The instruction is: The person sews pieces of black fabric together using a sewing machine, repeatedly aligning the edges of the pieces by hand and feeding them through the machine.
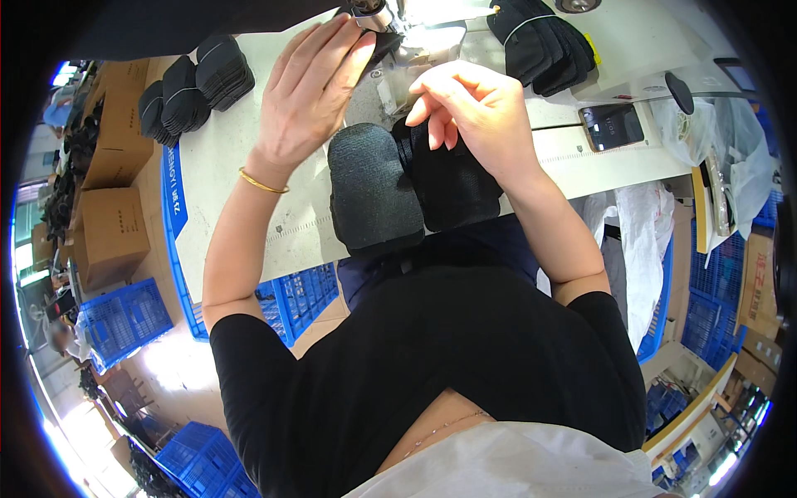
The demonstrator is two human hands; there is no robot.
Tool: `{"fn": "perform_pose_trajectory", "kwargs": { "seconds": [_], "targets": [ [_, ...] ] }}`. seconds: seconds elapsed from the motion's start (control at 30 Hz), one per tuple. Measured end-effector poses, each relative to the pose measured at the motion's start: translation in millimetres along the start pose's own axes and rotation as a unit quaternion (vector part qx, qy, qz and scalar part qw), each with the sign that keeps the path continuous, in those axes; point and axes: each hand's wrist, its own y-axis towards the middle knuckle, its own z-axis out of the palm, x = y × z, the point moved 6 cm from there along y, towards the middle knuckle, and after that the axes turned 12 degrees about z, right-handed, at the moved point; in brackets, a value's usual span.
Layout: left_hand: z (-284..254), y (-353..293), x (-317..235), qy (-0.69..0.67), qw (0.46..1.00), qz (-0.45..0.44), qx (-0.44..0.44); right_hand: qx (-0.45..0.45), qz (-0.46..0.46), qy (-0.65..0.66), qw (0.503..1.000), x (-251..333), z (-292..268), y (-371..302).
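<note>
Left hand (309, 93) is palm down at the machine head (373, 20), toward the table's far side. Its fingers run straight and close together, tips touching a small dark piece (383, 50) beside the metal foot; thumb hidden, so we can't tell if it pinches the piece or only presses it.

Right hand (481, 116) is over the near middle of the table (299, 195), fingers loosely bent and spread, half open. Right below we see a black stack (461, 189) of rounded pads; just left of it, a textured dark stack (375, 187). Both sit at the table's near edge, lower ends reaching past it toward the lap.

By the table's left edge, far end, we log three tied bundles (222, 73) of similar pads. Another banded bundle (531, 46) is on the far right, beyond the right hand. Phone (613, 127) lies face up near the right end, clear plastic bags (743, 137) beside it. Blue crate (303, 299) below the near edge, left side.
</note>
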Motion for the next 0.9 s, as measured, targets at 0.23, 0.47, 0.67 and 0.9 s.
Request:
{"fn": "perform_pose_trajectory", "kwargs": {
  "seconds": [0.23, 0.47, 0.67, 0.9],
  "targets": [
    [-30, 22, -16, -0.033, 0.998, 0.055, 0.017, 0.024, -0.048, -0.050, 0.997, 5, 25, -1],
    [-23, 37, -30, -0.065, 0.995, -0.061, 0.053, 0.042, -0.029, 0.001, 0.999, -5, 31, -13],
    [-34, 46, -54, -0.033, 0.999, -0.013, 0.036, 0.029, -0.017, -0.001, 0.999, 7, 24, -25],
    [-21, 45, -43, -0.016, 0.999, -0.012, 0.032, 0.043, -0.024, 0.002, 0.999, 11, 23, -17]
  ]
}}
